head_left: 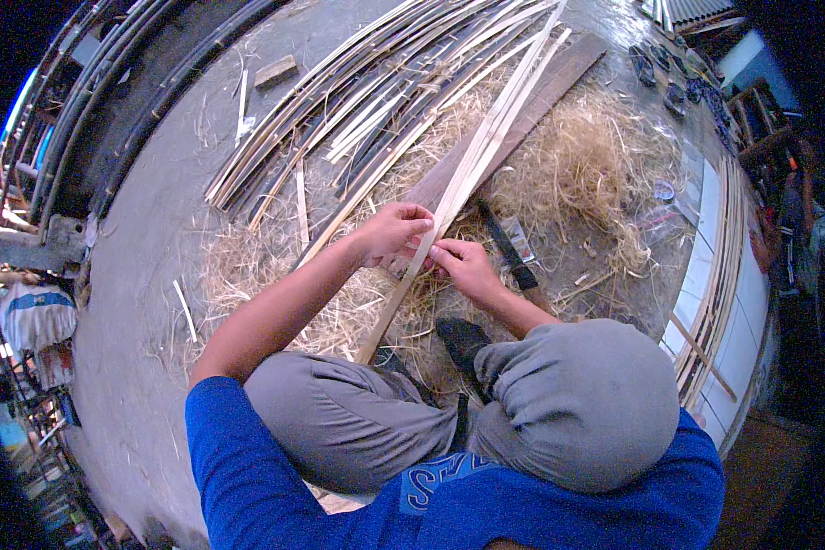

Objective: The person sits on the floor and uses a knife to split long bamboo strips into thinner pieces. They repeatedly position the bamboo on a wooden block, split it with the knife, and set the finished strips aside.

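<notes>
A long, flat, pale strip of wood-like material (396, 302) runs aslant from beside the person's grey-trousered left knee (316, 394) up over a broad brown wooden plank (550, 108) — the bare right hand (470, 268) pinches its right edge between thumb and fingers. The bare left hand (392, 231) has curled fingertips at its left edge — whether they grip it, I cannot tell — above loose, curly straw-coloured shavings (275, 266).

The strip (402, 294) is cream, shavings (585, 165) straw-yellow, trousers (587, 403) plain grey, shirt (261, 467) blue.
</notes>
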Demonstrator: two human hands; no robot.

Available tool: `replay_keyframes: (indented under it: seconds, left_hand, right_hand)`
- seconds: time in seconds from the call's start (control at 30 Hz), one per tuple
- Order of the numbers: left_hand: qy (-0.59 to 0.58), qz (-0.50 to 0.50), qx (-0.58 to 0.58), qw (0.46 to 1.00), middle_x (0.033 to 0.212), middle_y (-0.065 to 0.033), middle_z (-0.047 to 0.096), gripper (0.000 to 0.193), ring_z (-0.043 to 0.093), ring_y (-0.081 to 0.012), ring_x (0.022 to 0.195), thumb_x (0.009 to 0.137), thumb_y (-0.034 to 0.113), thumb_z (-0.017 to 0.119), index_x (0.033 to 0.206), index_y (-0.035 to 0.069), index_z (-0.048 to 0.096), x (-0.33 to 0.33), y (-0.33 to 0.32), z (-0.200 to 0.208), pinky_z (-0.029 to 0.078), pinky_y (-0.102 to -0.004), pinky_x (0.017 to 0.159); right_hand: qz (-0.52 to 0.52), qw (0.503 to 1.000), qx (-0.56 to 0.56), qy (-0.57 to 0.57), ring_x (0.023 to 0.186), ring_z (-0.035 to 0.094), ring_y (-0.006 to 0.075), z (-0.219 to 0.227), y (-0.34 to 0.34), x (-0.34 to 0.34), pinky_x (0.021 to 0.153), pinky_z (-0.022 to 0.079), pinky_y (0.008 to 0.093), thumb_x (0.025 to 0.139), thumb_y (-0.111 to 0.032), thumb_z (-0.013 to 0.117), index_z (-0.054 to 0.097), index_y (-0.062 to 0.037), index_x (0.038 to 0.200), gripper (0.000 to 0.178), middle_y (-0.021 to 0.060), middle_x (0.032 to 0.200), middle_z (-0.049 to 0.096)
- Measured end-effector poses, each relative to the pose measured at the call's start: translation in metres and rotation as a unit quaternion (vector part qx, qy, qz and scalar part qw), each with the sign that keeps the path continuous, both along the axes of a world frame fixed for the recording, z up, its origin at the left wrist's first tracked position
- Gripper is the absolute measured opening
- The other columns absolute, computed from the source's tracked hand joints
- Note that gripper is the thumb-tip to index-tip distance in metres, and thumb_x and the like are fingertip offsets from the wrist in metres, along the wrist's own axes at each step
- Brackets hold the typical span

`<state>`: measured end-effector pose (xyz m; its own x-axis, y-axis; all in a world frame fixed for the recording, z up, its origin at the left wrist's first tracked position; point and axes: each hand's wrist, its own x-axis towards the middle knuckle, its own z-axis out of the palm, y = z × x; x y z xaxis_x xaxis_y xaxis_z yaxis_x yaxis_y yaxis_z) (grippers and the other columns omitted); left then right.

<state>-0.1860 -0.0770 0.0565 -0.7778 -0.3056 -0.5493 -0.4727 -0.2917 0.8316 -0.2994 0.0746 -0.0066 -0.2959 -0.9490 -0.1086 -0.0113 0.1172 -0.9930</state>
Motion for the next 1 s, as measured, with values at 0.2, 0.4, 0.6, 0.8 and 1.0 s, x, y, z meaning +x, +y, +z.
replay_keyframes:
  seconds: [0.2, 0.4, 0.6, 0.8, 1.0]
  left_hand:
    - [0.023, 0.099, 0.115, 0.988, 0.096, -0.0102, 0.063, 0.029, 0.065, -0.0196, 0.079, 0.092, 0.018, 0.058, 0.115, 0.001, 0.055, 0.007, 0.005, -0.006, 0.053, -0.0284, 0.068]
    - [0.052, 0.136, 0.11, 0.983, 0.085, -0.0081, 0.065, 0.021, 0.064, -0.0159, 0.073, 0.092, 0.019, 0.058, 0.105, 0.001, 0.059, 0.017, 0.013, -0.014, 0.05, -0.0247, 0.06]
    - [0.076, 0.245, 0.127, 0.958, 0.083, -0.0053, 0.063, 0.015, 0.059, -0.013, 0.069, 0.094, 0.018, 0.056, 0.097, 0.004, 0.06, 0.014, 0.023, -0.033, 0.048, -0.0257, 0.061]
    - [0.035, 0.241, 0.119, 0.963, 0.08, -0.004, 0.061, 0.012, 0.058, -0.013, 0.069, 0.094, 0.017, 0.055, 0.094, 0.006, 0.058, 0.014, 0.035, -0.03, 0.047, -0.0251, 0.06]
    - [0.045, 0.332, 0.088, 0.938, 0.074, -0.0028, 0.054, 0.011, 0.056, -0.0126, 0.06, 0.095, 0.016, 0.053, 0.092, 0.005, 0.054, 0.027, 0.02, -0.022, 0.048, -0.0263, 0.055]
  right_hand:
    - [0.014, 0.994, 0.065, -0.092, 0.062, 0.048, 0.0046, 0.013, -0.006, -0.003, 0.055, 0.038, 0.0204, 0.092, -0.022, 0.059, 0.067, -0.0018, 0.091, 0.022, 0.0, 0.075, 0.063]
    - [0.008, 0.993, 0.061, -0.102, 0.062, 0.05, 0.0053, 0.02, -0.005, -0.002, 0.056, 0.039, 0.021, 0.092, -0.024, 0.06, 0.067, -0.0014, 0.092, 0.024, 0.0005, 0.077, 0.063]
    - [0.016, 0.995, 0.075, 0.057, 0.071, 0.059, 0.0116, 0.035, -0.012, -0.003, 0.066, 0.048, 0.0263, 0.089, -0.025, 0.063, 0.067, 0.0029, 0.098, 0.03, 0.0055, 0.08, 0.067]
    - [-0.079, 0.974, -0.005, -0.214, 0.076, 0.065, 0.0176, 0.013, -0.035, -0.019, 0.069, 0.053, 0.0312, 0.092, -0.016, 0.057, 0.059, 0.0011, 0.107, 0.023, 0.011, 0.09, 0.066]
    - [-0.158, 0.962, -0.005, -0.224, 0.081, 0.066, 0.0194, 0.04, -0.041, -0.053, 0.07, 0.057, 0.0349, 0.1, -0.028, 0.045, 0.055, -0.002, 0.094, 0.029, 0.0098, 0.088, 0.063]
